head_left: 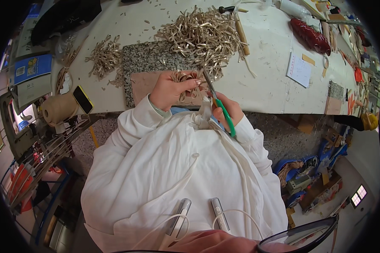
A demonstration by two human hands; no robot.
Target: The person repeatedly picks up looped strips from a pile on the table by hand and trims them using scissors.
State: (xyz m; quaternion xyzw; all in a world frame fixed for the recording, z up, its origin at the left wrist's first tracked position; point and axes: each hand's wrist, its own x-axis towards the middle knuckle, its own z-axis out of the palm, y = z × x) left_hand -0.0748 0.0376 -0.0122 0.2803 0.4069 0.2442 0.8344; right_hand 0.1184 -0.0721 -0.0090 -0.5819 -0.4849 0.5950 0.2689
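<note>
My left hand [169, 89] is closed round a small bunch of shiny beige-gold strap loops [184, 95], its thumb pressing them against the fingers. My right hand [231, 109] grips scissors [226, 117] with green handles. Their blades point away from me and lie beside my left fingertips; whether they touch a strap cannot be made out. Under my left hand is a pinkish board [141, 84] on a speckled granite slab [141, 59]. A large heap of similar looped straps [198, 36] covers the slab's far right part and the table beyond it.
A smaller strap pile [104, 58] lies left of the slab. Further left are a phone [83, 100], a tan cone-shaped spool [57, 110] and a blue packet [33, 69]. Rightward on the white table [270, 95] lie a notepad [299, 69] and a dark red wrapped bundle [310, 36].
</note>
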